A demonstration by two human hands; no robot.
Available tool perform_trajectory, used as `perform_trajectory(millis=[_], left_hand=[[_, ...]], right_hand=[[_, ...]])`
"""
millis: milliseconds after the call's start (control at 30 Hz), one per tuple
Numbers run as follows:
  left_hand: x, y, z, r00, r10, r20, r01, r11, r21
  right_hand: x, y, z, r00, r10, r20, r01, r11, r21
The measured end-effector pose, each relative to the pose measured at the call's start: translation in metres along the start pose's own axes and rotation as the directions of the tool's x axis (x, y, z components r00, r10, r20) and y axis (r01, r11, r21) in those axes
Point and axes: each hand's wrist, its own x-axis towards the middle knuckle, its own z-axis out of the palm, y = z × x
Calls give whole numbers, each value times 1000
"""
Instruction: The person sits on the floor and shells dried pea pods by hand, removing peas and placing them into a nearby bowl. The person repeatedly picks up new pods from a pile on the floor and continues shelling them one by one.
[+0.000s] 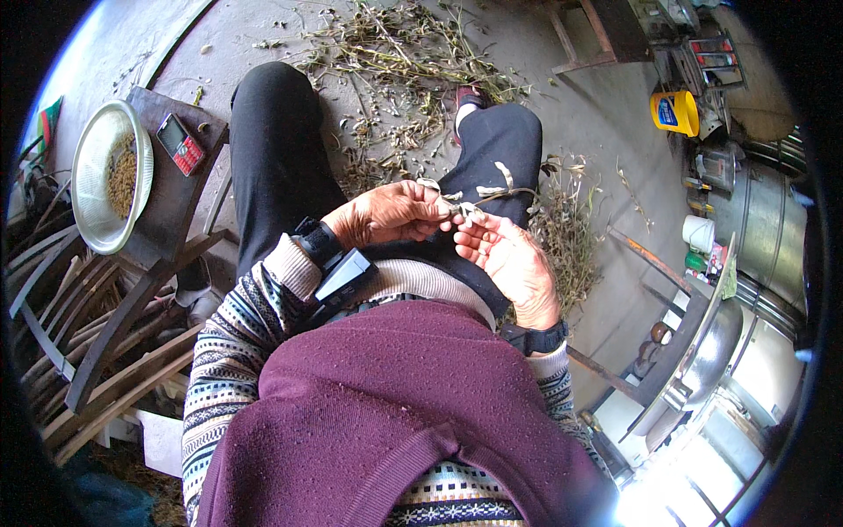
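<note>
My left hand (pixel 397 212) pinches dried bean pods between thumb and fingertips, above my lap. A thin dry stalk with several pale bean pods (pixel 490 191) runs out from the fingers over my right thigh. My right hand (pixel 510 260) meets the left at the fingertips, palm partly turned up, with its thumb and index finger on a pod (pixel 469 212). Whether the pod is split cannot be made out. At my left, a white plastic colander (pixel 84 178) holds a heap of small tan beans (pixel 122 176) on a dark wooden chair seat (pixel 148 224).
A red mobile phone (pixel 180 145) lies beside the colander. Dried bean plants (pixel 402 49) litter the concrete floor between and beyond my feet, and another pile (pixel 566 237) lies at my right. Split wood (pixel 125 342) is stacked at left. A yellow bucket (pixel 675 113) and a wok (pixel 711 359) are far right.
</note>
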Motion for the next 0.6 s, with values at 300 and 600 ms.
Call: perform_trajectory(millis=[300, 600], left_hand=[[5, -3, -2, 999, -13, -53, 12, 1000, -27], [5, -4, 1, 986, 119, -116, -92, 972, 214]], right_hand=[[-6, -2, 0, 992, -80, 96, 78, 997, 27], [6, 2, 12, 994, -99, 38, 105, 967, -233]])
